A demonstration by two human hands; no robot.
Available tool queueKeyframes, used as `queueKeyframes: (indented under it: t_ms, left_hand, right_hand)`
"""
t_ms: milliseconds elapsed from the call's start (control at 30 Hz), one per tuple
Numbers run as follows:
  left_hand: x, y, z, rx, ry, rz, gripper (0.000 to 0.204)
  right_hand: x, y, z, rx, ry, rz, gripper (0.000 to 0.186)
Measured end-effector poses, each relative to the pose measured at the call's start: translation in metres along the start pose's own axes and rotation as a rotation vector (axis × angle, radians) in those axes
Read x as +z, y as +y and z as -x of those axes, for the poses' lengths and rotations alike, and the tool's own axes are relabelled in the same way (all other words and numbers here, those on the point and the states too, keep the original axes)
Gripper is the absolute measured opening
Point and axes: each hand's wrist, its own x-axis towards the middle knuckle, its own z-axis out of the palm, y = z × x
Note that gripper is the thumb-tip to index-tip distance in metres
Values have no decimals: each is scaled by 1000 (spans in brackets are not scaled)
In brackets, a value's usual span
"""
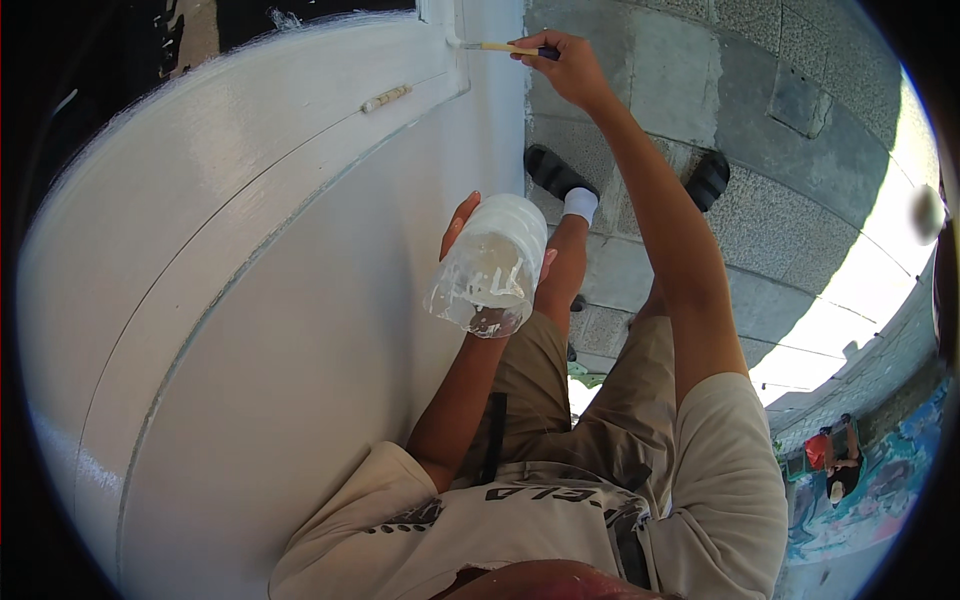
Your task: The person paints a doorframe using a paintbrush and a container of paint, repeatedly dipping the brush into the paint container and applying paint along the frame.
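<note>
My left hand (460, 225) grips a cut-down clear plastic container (485, 265) smeared with white paint, held tilted above my legs. My right hand (560, 62), up at top centre, pinches a paintbrush (500, 47) with a pale and dark handle. Its bristles touch the white painted frame (435, 60) near a corner. Below the brush, a short pale cylindrical fitting (385, 98) lies along a seam of the frame. The white wall (270, 350) continues down the left, and dark surfaces with rough white edging show at the upper left.
Grey paving (650, 80) lies to the right under my sandalled feet (555, 170), with a sunlit strip (830, 330) crossing it. At the lower right, a person (843, 460) is beside a red item (817, 450) and a turquoise painted mural (880, 500).
</note>
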Motion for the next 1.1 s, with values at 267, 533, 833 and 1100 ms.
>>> queueKeyframes:
  t_ms: [267,533,833,1100]
  left_hand:
    - [0,-3,-1,89,35,74,104]
    - [-1,-3,-1,86,17,80,106]
    - [-3,-5,-2,56,-22,-38,107]
    - [-4,-3,-3,111,-29,-16,109]
  right_hand:
    - [-15,-6,43,143,-66,-318,19]
    - [-7,-13,37,182,214,-479,30]
    - [-7,-4,32,156,241,-566,25]
    - [14,14,16,210,141,-977,23]
